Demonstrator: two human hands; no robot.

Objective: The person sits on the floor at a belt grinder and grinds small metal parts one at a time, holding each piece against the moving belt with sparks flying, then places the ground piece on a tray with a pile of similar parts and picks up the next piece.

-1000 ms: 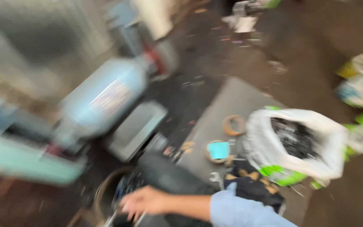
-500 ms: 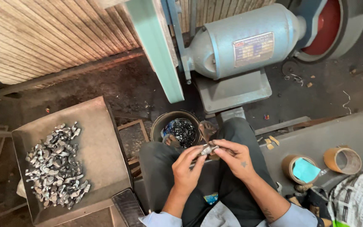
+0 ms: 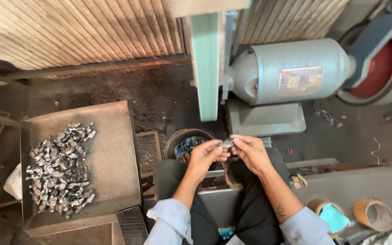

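Both hands had drawn closer since half a second earlier, left hand (image 3: 207, 154) and right hand (image 3: 249, 152) pinching one small grey metal piece (image 3: 227, 144) between fingertips, round dark bucket (image 3: 189, 143) just below-left, grey motor housing (image 3: 291, 72) beyond.

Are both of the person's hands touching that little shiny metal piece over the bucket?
Touching. The head view shows the left hand and right hand meeting fingertip to fingertip around the small metal piece, pinching it from both sides with no gap.
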